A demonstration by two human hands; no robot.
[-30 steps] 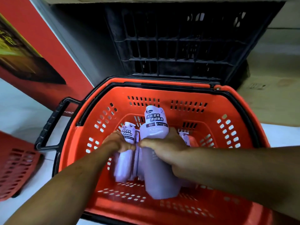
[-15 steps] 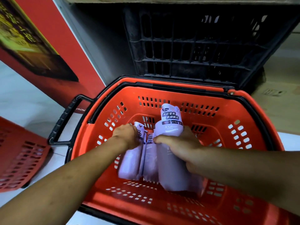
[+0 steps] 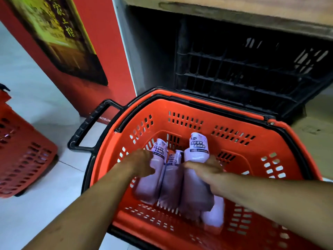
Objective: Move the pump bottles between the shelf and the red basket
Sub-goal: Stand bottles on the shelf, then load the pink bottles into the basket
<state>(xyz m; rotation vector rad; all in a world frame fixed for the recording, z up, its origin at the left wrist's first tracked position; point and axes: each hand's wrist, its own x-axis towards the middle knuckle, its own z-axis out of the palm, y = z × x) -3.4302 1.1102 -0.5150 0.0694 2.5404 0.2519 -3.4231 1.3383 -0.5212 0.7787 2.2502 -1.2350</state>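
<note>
Four lilac pump bottles lie inside the red basket [image 3: 234, 120], packed side by side with their tops toward twelve o'clock, probably so they fit flat on the floor of it. The left hand [image 3: 142, 162] grips the left bottle [image 3: 149, 186] at ten o'clock of the cluster, its fingers curled round the neck. The right hand [image 3: 205, 168] grips the tall bottle [image 3: 197, 148] at one o'clock, the thumb pressed across its front and the other fingers wrapped behind. Taking one in each hand looks like a way to lift a pair at once toward the shelf [image 3: 234, 9] at twelve o'clock.

The middle bottle [image 3: 171, 181] lies between the two, untouched. The fourth bottle [image 3: 214, 213], at five o'clock, is mostly covered by the tall one and the right wrist, and what closes its lower end is too blurred to tell. The fingertips of both hands are hidden behind the bottles. Only the front edge of the shelf shows; what stands on it is out of view. A black crate [image 3: 243, 73] fills the dark space under it. A second basket [image 3: 23, 159] at nine o'clock is cut off by the frame.
</note>
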